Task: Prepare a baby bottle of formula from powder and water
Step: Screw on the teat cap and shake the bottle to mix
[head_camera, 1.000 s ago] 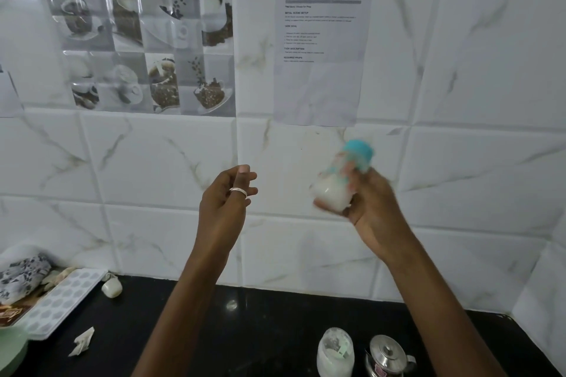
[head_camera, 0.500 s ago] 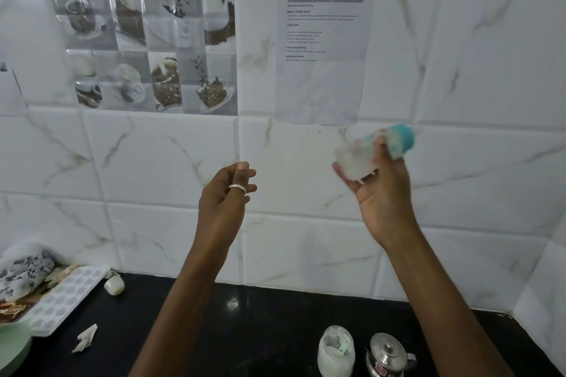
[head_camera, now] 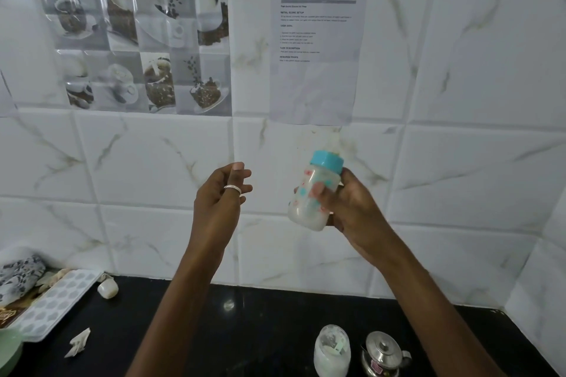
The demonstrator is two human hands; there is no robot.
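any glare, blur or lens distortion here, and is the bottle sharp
Head view: the bottle in the right hand is sharp enough to show its printed spots; glare streaks cross the coffee tiles upper left; tile joints bow from the wide lens; small print on the sheet is too soft to read.

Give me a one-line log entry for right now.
right hand: grips baby bottle, capped, milky, tilted | left hand: raised, holds nothing | stage: mixing

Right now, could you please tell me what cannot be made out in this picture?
Head view:
baby bottle: the right hand covers part of its side, so fill level unclear.
printed sheet on the wall: text too small to read.
white jar and steel pot: bases cut off by the bottom edge.
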